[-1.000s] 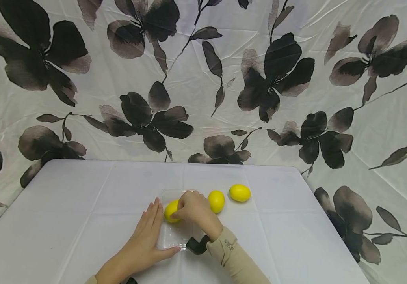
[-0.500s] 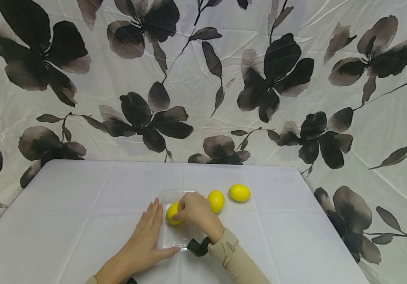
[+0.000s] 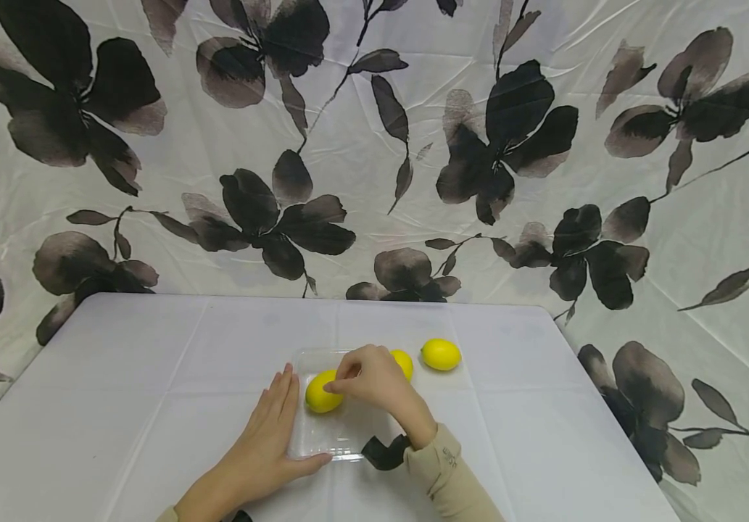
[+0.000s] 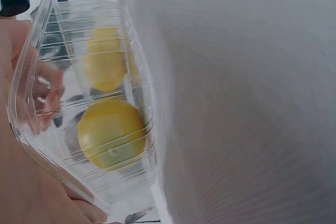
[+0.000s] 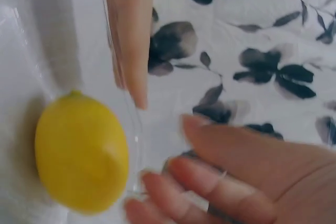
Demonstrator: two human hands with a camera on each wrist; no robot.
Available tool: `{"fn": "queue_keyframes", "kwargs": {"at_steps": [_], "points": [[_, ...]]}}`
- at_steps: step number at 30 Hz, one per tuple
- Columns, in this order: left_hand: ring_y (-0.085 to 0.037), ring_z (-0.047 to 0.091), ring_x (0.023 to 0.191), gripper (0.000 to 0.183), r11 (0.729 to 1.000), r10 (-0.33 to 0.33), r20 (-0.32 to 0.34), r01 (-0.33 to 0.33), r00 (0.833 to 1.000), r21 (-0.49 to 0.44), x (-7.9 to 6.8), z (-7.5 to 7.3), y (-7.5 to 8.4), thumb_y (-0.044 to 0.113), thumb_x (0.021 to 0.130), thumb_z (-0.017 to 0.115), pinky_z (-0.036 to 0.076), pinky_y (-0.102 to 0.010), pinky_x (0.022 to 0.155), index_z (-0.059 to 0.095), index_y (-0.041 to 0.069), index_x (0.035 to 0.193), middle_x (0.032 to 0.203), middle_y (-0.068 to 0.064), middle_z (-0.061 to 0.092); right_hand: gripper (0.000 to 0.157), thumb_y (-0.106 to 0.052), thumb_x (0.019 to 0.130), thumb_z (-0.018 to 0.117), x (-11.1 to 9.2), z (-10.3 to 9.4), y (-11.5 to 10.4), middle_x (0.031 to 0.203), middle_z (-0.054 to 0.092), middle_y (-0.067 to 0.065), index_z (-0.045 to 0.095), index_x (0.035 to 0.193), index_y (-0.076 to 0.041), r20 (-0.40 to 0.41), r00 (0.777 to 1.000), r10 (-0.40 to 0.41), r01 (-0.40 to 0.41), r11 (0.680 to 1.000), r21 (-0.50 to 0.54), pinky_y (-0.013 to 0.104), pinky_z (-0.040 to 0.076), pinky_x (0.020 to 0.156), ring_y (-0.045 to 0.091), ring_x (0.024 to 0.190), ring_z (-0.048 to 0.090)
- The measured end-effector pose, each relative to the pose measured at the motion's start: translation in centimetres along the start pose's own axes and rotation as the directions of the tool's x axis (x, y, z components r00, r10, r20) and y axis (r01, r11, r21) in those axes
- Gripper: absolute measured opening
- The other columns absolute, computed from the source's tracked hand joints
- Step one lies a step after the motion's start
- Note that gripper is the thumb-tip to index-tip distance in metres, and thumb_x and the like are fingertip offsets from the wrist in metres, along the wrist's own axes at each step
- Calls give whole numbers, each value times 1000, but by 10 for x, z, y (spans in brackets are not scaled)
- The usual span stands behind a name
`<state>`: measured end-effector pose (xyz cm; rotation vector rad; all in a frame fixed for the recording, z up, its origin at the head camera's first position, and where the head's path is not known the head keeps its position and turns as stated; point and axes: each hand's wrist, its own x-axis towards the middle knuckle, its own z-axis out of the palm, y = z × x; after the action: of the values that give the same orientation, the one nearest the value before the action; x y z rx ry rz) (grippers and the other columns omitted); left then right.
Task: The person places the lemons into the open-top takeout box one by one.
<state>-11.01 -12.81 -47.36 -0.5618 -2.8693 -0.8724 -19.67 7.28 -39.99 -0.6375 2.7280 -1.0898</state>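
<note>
A yellow lemon (image 3: 323, 392) lies in a clear plastic container (image 3: 322, 442) on the white table. My left hand (image 3: 263, 435) rests along the container's left side, fingers straight and thumb at its near edge. Over the container is my right hand (image 3: 377, 380), just right of the lemon. In the right wrist view, its loosely bent fingers (image 5: 210, 182) hold nothing, and a gap separates them from the lemon (image 5: 81, 153). A second lemon (image 3: 403, 364) is partly hidden behind the right hand. The left wrist view shows the lemon (image 4: 112, 133) through the ribbed container wall (image 4: 52, 145).
Another lemon (image 3: 441, 354) lies farther right on the white tablecloth (image 3: 119, 377). Behind the table's far edge hangs a floral cloth (image 3: 374, 167). A black band (image 3: 383, 453) is at the right wrist.
My right hand has let go of the lemon and drawn back to the right, now covering part of the second lemon. The left hand has stayed in place.
</note>
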Motion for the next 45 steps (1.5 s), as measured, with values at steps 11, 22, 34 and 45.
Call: {"fn": "queue_keyframes", "kwargs": {"at_steps": [11,22,34,45], "points": [[-38,3,151,124,1000,-15,11,15,1000,0,0,-1,1,76,78,63,2,-46,122,11,-6,156,165,-18,-3,9,-16,92,71,-4,-6,40,97,73,-1,76,97,-11,-292,948,-122,210,934,290,39,55,90,17,93,66],[-38,4,150,124,1000,-6,-5,6,1000,4,1,0,2,75,78,64,-2,-40,122,12,-6,156,165,-18,-1,22,-4,94,65,-21,-20,55,127,64,19,69,115,1,-378,926,-7,165,907,388,50,32,115,33,128,53],[-38,3,151,123,1000,-10,5,10,1000,0,0,0,1,75,78,63,0,-43,122,11,-6,156,165,-18,-2,64,8,80,74,-18,-12,95,146,46,25,50,139,7,-214,975,55,58,870,489,49,25,118,39,135,41],[-36,2,151,124,1000,-14,1,14,1000,1,-1,0,1,74,78,65,-1,-43,122,11,-5,156,165,-18,-3,81,16,68,75,-13,7,133,148,42,22,44,142,5,-192,981,5,103,829,550,45,21,120,34,142,35]]}}
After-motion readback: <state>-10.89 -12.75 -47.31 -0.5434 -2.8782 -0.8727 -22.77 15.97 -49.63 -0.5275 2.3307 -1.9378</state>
